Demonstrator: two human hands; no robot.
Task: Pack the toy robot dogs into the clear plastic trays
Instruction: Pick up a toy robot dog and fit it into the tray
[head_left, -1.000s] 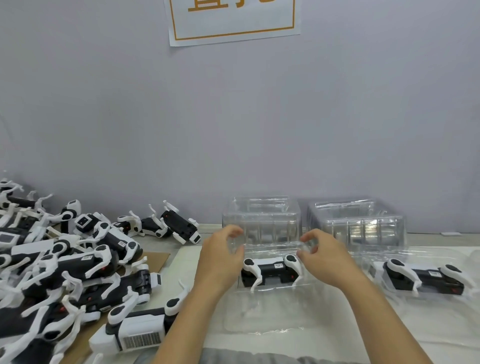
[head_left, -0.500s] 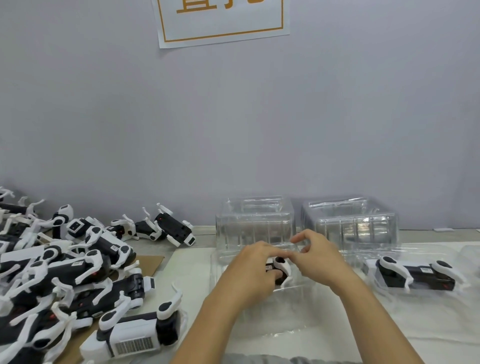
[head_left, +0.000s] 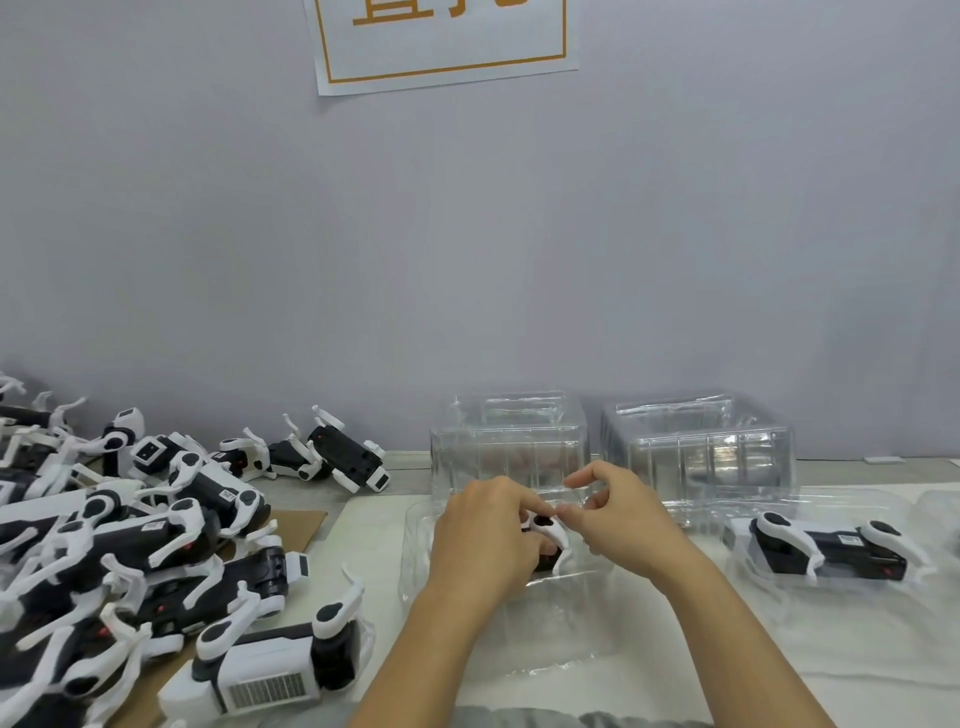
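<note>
A toy dog (head_left: 548, 540) sits in the clear tray (head_left: 415, 540) at the table's middle, being seated. The left hand (head_left: 483, 535) curls over its body; the right hand (head_left: 618, 514) pinches its white leg. Next, I judge, press it home. Loose dogs (head_left: 156, 540) pile left; white table (head_left: 857, 691), grey wall (head_left: 467, 234)

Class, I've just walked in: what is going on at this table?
A person is packing toy robot dogs into clear plastic trays. Both the left hand and right hand are on a dog lying in the front tray. Another dog sits packed to the right; a pile of dogs waits left.
</note>
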